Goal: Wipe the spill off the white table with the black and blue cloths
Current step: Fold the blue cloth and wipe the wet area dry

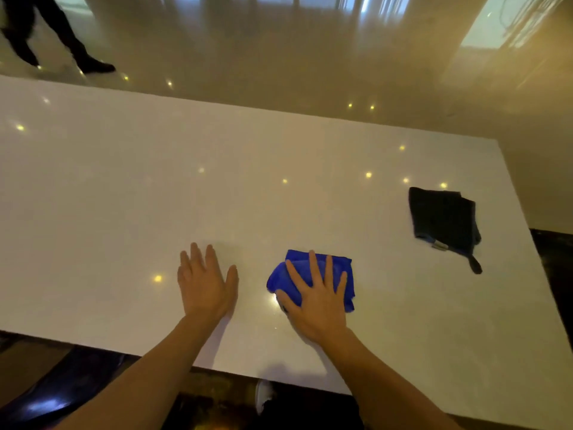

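The white table (124, 187) fills most of the view. My right hand (316, 299) lies flat, fingers spread, pressing down on the bunched blue cloth (344, 274) near the table's front edge. A small wet glint shows on the table by the cloth's left edge, next to my thumb. My left hand (206, 282) rests flat on the bare table to the left of the cloth, fingers apart, holding nothing. The folded black cloth (443, 218) lies by itself at the right, close to the table's right edge.
Beyond the table's far edge is a glossy floor; another person's legs and shoes (77, 51) stand at the top left. A dark chair (62, 386) sits under the front edge at the lower left. Ceiling lights reflect as small spots on the table.
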A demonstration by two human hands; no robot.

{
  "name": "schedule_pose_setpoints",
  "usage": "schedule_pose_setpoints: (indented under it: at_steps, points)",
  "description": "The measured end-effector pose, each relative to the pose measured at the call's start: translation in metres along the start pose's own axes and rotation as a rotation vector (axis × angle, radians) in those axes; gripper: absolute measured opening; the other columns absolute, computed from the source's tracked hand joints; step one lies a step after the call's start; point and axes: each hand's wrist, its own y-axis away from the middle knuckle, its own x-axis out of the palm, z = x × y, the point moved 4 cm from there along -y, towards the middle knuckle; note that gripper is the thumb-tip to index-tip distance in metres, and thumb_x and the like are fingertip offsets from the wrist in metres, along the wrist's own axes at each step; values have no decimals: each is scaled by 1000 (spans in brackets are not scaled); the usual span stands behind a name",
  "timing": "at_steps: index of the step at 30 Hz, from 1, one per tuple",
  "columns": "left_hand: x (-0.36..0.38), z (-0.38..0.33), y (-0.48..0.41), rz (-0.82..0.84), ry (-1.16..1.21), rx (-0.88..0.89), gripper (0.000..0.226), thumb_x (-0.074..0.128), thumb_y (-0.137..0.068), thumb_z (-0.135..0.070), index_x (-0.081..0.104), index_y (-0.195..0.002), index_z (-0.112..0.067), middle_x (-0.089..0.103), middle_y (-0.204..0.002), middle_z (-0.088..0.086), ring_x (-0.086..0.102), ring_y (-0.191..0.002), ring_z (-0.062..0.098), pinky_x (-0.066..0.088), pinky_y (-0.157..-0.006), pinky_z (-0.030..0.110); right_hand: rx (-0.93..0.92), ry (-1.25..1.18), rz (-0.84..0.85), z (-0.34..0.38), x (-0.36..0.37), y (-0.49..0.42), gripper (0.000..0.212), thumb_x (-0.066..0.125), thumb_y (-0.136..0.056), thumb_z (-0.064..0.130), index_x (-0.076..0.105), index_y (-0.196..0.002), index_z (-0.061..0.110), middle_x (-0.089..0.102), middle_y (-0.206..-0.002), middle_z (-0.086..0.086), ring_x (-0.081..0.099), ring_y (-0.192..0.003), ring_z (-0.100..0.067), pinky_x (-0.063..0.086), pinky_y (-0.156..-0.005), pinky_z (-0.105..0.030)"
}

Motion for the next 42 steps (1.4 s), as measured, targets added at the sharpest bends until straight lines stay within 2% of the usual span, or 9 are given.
schedule_pose_setpoints:
  at_steps: [4,9,11,17,23,26,33,38,42]
  points:
    - [23,25,-15,5,-103,-60,81,5,-92,-69,-4,-156,-20,-6,-166,15,-11,-151,37,-4,-120,52,140,10,-99,32,24,-31,68,10,-95,75,15,-159,49,-3,-173,-7,-8,-155,-47,-9,-116,-74]
    - [28,30,-17,-35,-81,-65,76,7,-94,-66,-1,-157,-24,-2,-167,13,-9,-152,34,0,-122,53,-758,144,-55,9,28,-4,50,35,-103,63,36,-151,53,15,-172,3,12,-157,-40,10,-120,-72]
    - [27,29,-17,-35,-71,-62,76,8,-94,-66,0,-157,-24,-2,-167,12,-8,-152,35,1,-122,54,-853,278,7,-32,-1,-35,51,29,-103,63,31,-153,54,19,-171,4,10,-158,-37,10,-123,-66]
    - [25,27,-17,-32,-73,-68,75,12,-94,-63,5,-157,-22,3,-166,15,-6,-152,37,4,-122,56,257,-20,-222,-40,-50,-152,57,27,-104,58,20,-159,46,8,-173,-2,0,-157,-40,4,-122,-67]
    - [20,26,-16,0,-56,-55,74,13,-95,-61,6,-157,-20,1,-166,16,-6,-152,37,4,-122,57,-776,187,-16,51,56,34,58,34,-103,62,21,-158,49,10,-173,7,2,-159,-35,-3,-123,-64]
    - [18,26,-15,10,-53,-58,76,7,-93,-64,2,-157,-21,-2,-167,14,-9,-152,36,2,-122,56,-1139,274,125,8,22,-20,56,35,-101,64,26,-155,54,13,-172,10,5,-159,-29,0,-124,-60]
    - [22,26,-18,6,-62,-50,78,5,-92,-65,2,-157,-22,-2,-167,14,-11,-152,35,-1,-122,55,31,68,-218,9,-45,-190,57,32,-103,56,24,-158,45,15,-172,-3,5,-157,-40,4,-123,-66]
    - [18,26,-17,21,-26,-67,74,13,-94,-60,6,-157,-22,2,-166,15,-8,-152,35,1,-122,55,-777,207,-6,47,29,-29,56,37,-102,58,29,-156,47,18,-172,2,3,-158,-37,12,-119,-69]
    - [15,24,-16,31,-12,-68,73,14,-95,-59,11,-157,-21,4,-166,15,-5,-152,36,3,-122,56,-1299,316,176,35,2,-82,50,40,-99,58,40,-149,53,25,-170,7,8,-159,-31,8,-123,-65]
